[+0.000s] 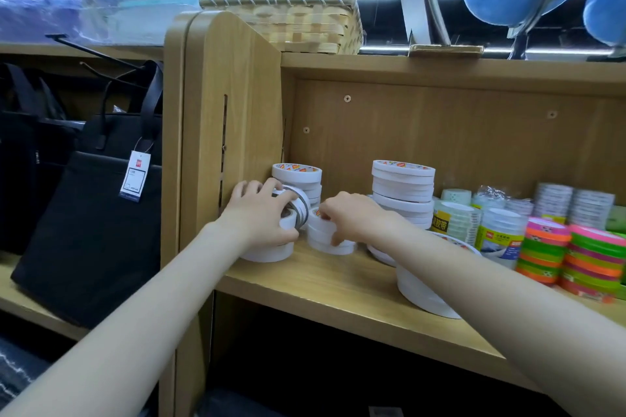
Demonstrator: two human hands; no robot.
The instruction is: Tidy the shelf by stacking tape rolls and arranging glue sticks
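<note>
White tape rolls stand on a wooden shelf point(325, 281). My left hand point(261, 213) grips a few small white rolls point(298, 205) tilted on edge, above a flat white roll point(271, 254) at the shelf's left end. My right hand point(352, 217) holds the top of a short stack of white rolls point(325, 239) beside it. Behind them rise a stack of white rolls point(299, 179) at the back left and a taller stack point(403, 193) further right. A large white roll point(420, 291) lies under my right forearm. No glue sticks are visible.
Clear tape packs point(474, 220) and neon pink, green and orange tape stacks point(576, 254) fill the shelf's right side. The shelf's side panel point(233, 112) stands close to my left hand. A woven basket point(305, 24) sits on top. Black bags point(98, 210) hang at left.
</note>
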